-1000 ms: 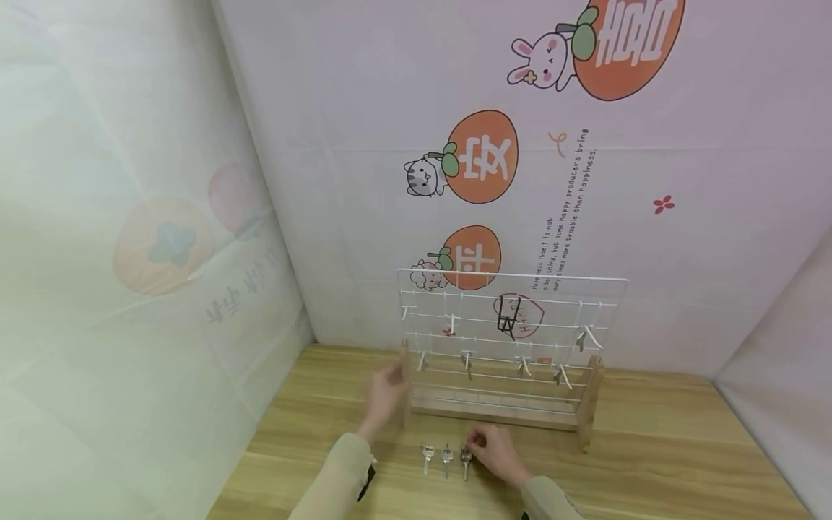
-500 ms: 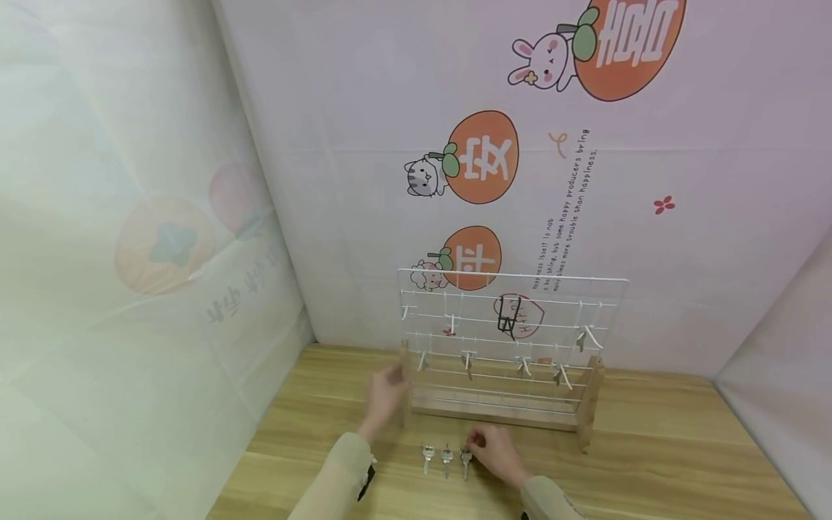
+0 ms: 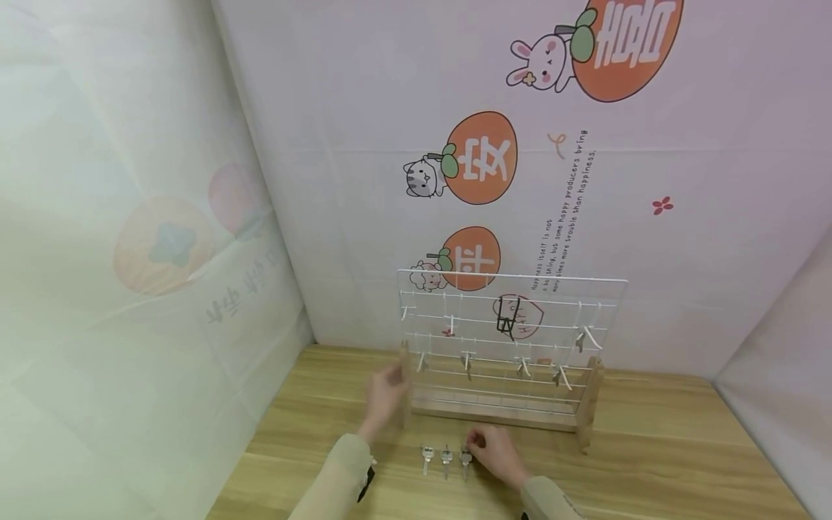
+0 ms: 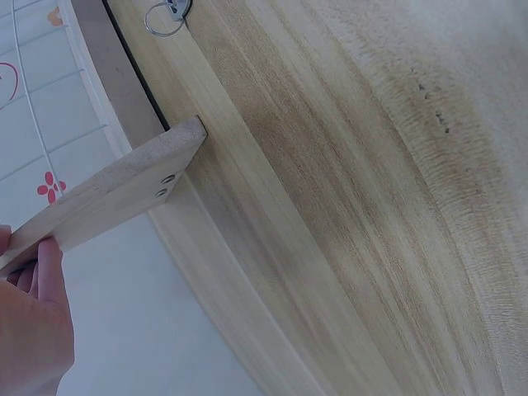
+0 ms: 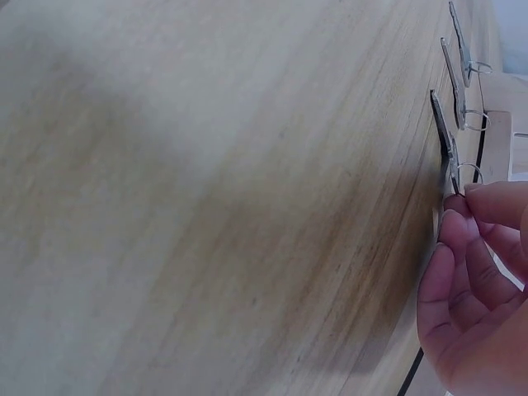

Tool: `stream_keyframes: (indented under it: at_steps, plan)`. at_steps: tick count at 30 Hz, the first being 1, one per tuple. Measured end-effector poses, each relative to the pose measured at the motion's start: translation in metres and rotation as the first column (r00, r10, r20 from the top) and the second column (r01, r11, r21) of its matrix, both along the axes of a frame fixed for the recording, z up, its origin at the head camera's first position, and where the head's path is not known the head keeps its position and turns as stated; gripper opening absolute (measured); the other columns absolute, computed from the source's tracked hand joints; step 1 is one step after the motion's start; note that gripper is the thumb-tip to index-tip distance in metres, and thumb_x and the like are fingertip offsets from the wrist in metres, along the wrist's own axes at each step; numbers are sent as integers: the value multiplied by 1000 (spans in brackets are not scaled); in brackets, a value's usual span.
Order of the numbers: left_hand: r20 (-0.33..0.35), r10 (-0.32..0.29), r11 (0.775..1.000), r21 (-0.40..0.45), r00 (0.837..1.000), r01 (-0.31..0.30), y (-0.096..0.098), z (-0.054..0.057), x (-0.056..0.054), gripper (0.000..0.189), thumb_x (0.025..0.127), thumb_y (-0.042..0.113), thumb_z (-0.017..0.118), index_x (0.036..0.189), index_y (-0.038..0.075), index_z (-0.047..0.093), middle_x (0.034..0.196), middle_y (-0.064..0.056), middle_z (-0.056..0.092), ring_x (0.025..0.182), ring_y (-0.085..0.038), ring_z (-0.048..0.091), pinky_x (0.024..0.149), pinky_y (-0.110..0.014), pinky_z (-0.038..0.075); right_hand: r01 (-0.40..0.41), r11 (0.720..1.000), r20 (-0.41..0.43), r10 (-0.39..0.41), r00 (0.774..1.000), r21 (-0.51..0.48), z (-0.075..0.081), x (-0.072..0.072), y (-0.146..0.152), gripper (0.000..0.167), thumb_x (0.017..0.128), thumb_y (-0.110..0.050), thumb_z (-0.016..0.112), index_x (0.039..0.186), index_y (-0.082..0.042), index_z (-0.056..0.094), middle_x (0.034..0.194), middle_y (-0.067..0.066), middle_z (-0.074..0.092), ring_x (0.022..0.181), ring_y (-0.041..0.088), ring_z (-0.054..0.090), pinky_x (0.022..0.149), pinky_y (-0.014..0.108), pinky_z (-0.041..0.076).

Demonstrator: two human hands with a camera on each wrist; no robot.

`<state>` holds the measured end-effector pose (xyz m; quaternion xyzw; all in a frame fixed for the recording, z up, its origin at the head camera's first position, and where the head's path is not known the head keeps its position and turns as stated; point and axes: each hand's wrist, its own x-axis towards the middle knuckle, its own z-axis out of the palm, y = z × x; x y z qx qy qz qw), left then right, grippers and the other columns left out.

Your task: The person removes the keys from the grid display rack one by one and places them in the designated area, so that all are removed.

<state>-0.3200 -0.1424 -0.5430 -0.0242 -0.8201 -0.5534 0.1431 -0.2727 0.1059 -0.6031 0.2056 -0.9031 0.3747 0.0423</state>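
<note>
Three metal keys, each with a small ring, lie in a row on the wooden table: the left key point(image 3: 426, 460), the middle key point(image 3: 446, 461) and the right key point(image 3: 466, 464). My right hand point(image 3: 497, 451) pinches the head of the right key between thumb and index fingertips, its blade sloping up slightly in the right wrist view. Behind the row stands a white wire grid rack point(image 3: 513, 275) in a wooden stand point(image 3: 494, 417). My left hand point(image 4: 37, 330) grips the stand's left upright point(image 4: 115, 190), thumb on one side and curled fingers on the other.
White hooks project from the grid; some carry hanging keys, such as the key point(image 3: 581, 342) at upper right. A small black wire piece point(image 3: 507, 315) hangs mid-grid. White printed cloth point(image 3: 364, 217) walls the table at the back and sides.
</note>
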Motion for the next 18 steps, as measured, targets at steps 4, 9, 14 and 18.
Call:
stream_keyframes:
  at_steps: [4, 9, 14, 18]
  plan:
    - [7, 5, 1000, 4, 1000, -5, 0, 0, 0, 39, 87, 5, 70, 125, -1, 64, 119, -22, 70, 107, -35, 69, 93, -46, 60, 4, 1000, -4, -4, 1000, 0, 0, 0, 0, 7, 80, -3, 75, 82, -7, 69, 75, -1, 69, 65, 0, 53, 56, 14, 45]
    - [-45, 21, 999, -36, 999, -22, 1, -3, -1, 38, 85, 1, 70, 122, -4, 64, 114, -24, 71, 102, -36, 70, 87, -45, 62, 8, 1000, -8, -9, 1000, -9, -1, -1, 0, 8, 79, -2, 75, 82, -6, 69, 75, -1, 69, 65, -1, 51, 55, 15, 44]
    - [-35, 18, 999, -31, 999, -19, 1, -4, -1, 36, 86, 3, 70, 122, -3, 65, 115, -24, 71, 103, -36, 70, 88, -44, 62, 12, 1000, -9, -13, 1000, -12, -2, -1, 2, 8, 79, -2, 74, 84, -5, 69, 76, 0, 69, 66, -1, 53, 57, 15, 46]
    - [14, -6, 1000, 8, 1000, 6, 0, -1, 1, 38, 89, 6, 69, 126, 0, 63, 118, -21, 71, 107, -34, 69, 90, -41, 61, 10, 1000, 42, -10, 999, -17, 1, -1, 5, 7, 81, -4, 73, 86, -5, 69, 77, -1, 68, 66, -2, 52, 56, 14, 46]
